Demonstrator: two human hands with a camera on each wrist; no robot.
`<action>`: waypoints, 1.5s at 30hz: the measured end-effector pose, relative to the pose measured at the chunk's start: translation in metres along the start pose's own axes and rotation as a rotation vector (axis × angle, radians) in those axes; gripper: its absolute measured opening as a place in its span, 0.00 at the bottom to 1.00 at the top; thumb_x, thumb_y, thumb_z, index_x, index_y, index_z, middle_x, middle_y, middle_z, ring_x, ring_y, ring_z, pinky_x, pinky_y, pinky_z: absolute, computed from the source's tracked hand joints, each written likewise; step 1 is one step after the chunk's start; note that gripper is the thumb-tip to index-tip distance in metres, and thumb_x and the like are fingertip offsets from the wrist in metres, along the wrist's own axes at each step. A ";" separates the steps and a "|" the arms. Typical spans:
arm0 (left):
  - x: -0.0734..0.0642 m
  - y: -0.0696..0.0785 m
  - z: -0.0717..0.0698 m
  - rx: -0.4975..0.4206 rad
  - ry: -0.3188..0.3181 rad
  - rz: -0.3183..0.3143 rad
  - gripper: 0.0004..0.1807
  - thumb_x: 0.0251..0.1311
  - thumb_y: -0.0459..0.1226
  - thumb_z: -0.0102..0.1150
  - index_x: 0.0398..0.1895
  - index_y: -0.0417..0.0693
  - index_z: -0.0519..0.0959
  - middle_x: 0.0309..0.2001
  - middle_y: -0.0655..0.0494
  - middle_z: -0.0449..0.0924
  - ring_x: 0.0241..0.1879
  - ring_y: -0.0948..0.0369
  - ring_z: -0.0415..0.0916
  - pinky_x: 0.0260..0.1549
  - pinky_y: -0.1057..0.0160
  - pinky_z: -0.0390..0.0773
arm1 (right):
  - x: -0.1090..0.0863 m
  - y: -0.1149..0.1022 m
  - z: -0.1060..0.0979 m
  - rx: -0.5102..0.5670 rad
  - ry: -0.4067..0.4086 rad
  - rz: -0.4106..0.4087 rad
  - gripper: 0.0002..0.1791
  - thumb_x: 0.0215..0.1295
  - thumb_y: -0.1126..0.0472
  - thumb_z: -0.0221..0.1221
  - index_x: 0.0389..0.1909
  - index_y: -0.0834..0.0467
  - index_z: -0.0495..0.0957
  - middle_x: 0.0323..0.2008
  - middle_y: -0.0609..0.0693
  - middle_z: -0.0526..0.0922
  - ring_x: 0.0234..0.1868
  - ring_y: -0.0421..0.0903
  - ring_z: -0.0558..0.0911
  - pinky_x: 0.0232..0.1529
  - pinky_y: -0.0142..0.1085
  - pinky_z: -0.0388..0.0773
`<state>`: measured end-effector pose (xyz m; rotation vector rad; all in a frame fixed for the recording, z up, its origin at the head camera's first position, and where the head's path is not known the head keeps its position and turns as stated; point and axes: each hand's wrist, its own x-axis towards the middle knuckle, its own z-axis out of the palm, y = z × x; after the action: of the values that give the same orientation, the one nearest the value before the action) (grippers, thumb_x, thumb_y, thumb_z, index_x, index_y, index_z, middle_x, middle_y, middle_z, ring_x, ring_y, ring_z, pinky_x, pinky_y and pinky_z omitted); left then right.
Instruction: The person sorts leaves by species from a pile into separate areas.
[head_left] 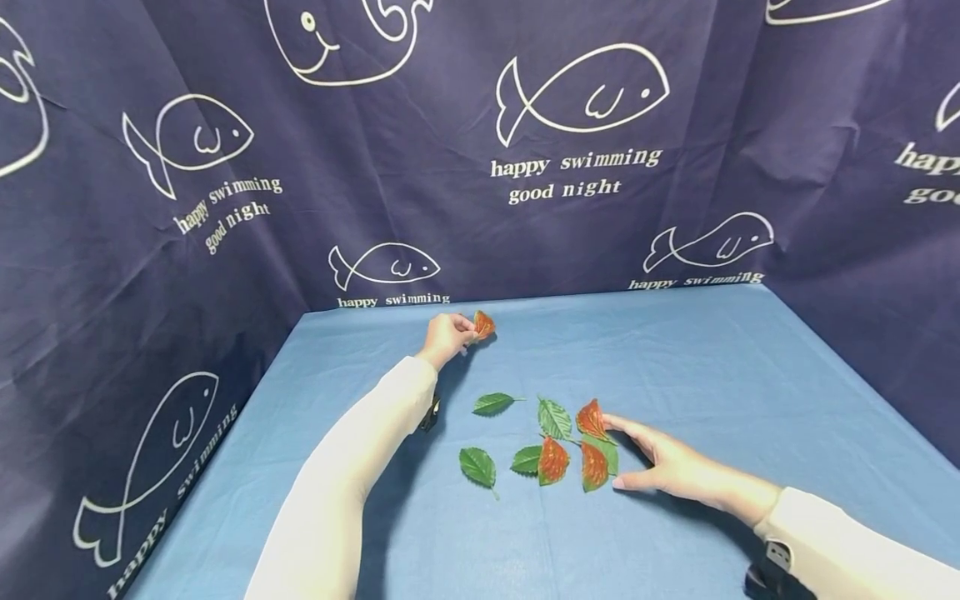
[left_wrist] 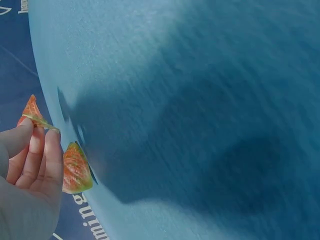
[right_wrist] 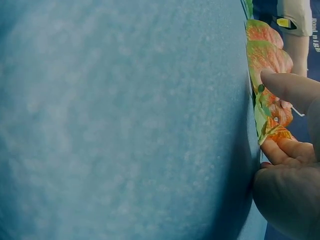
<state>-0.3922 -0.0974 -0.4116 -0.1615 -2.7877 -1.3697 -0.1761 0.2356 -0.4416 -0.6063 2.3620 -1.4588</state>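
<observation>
My left hand (head_left: 447, 336) reaches to the table's far left. In the left wrist view its thumb and fingertips pinch the stem end of a red-orange leaf (left_wrist: 33, 108). Beyond the fingers is another red leaf (left_wrist: 77, 170), at the table's surface. My right hand (head_left: 671, 467) lies at the right side of a leaf group, thumb and forefinger spread apart. Its fingertips are at an upper red leaf (head_left: 591, 418); the thumb tip lies close by a lower red leaf (head_left: 595, 465), which overlaps a green leaf (head_left: 611, 454).
Left of the right hand, a third red leaf (head_left: 553, 461) overlaps a green leaf (head_left: 527, 460). Other green leaves (head_left: 555, 418) (head_left: 493, 404) (head_left: 477, 467) lie on the blue tablecloth (head_left: 675, 350). A dark blue fish-print curtain (head_left: 465, 208) rises behind the table and at both sides.
</observation>
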 end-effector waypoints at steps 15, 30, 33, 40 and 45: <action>0.000 0.001 0.010 0.008 0.015 -0.024 0.05 0.58 0.31 0.65 0.33 0.36 0.84 0.33 0.41 0.87 0.29 0.51 0.85 0.26 0.67 0.83 | -0.001 -0.001 -0.001 0.007 0.003 -0.009 0.47 0.55 0.56 0.69 0.73 0.61 0.56 0.74 0.64 0.53 0.69 0.23 0.48 0.57 0.07 0.46; 0.007 0.000 0.016 0.091 0.068 -0.038 0.04 0.56 0.33 0.66 0.31 0.40 0.86 0.32 0.48 0.87 0.20 0.61 0.78 0.24 0.70 0.78 | 0.000 -0.003 0.000 -0.029 0.011 0.029 0.48 0.54 0.54 0.70 0.73 0.58 0.57 0.74 0.61 0.54 0.74 0.62 0.46 0.57 0.08 0.46; 0.009 -0.002 0.015 0.086 0.065 -0.045 0.04 0.56 0.33 0.66 0.31 0.40 0.87 0.31 0.48 0.87 0.21 0.61 0.78 0.25 0.71 0.76 | -0.001 0.000 0.000 -0.035 0.009 0.023 0.48 0.54 0.55 0.70 0.73 0.58 0.57 0.74 0.62 0.55 0.74 0.60 0.47 0.57 0.08 0.47; 0.012 -0.001 0.012 0.089 0.071 -0.053 0.05 0.57 0.33 0.66 0.32 0.39 0.86 0.30 0.47 0.87 0.28 0.53 0.84 0.24 0.71 0.76 | -0.002 -0.003 -0.003 -0.008 0.008 -0.012 0.47 0.54 0.56 0.70 0.73 0.60 0.57 0.73 0.64 0.55 0.74 0.64 0.45 0.57 0.08 0.47; 0.014 -0.001 0.012 0.117 0.066 -0.075 0.05 0.57 0.33 0.65 0.32 0.40 0.87 0.30 0.49 0.87 0.23 0.60 0.80 0.23 0.73 0.74 | -0.002 -0.004 -0.002 -0.006 0.009 -0.010 0.47 0.54 0.56 0.70 0.73 0.60 0.57 0.74 0.64 0.55 0.74 0.58 0.46 0.57 0.08 0.46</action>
<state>-0.4056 -0.0869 -0.4186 -0.0092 -2.8354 -1.1979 -0.1744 0.2371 -0.4374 -0.6155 2.3743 -1.4619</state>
